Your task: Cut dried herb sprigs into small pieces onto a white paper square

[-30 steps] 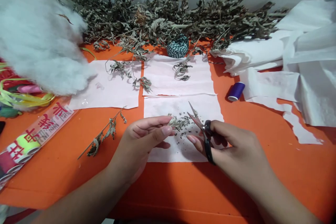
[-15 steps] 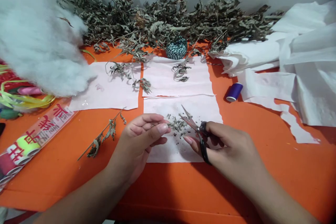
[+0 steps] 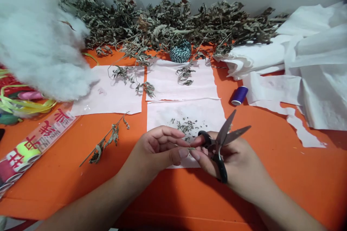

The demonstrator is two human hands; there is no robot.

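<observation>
Between the fingertips of my left hand is a small bit of dried leaf, pinched at its near side. My right hand has its thumb and a fingertip at the same bit. Hooked on the right hand's fingers, a pair of scissors with black handles points up and away to the right, its blades apart. Below and beyond the fingertips, cut leaf crumbs lie scattered on a white cloth square. The near part of that cloth is hidden by my hands.
A dried sprig lies left on the orange table. Dried stalks line the wall, with a ball of twine before them. White stuffing, packaged thread, a purple spool and white cloth stand around.
My hands have come together and nearer to me. The scissors have swung from pointing up-left over the crumbs to pointing up-right, and my right fingertips now meet the leaf bit.
</observation>
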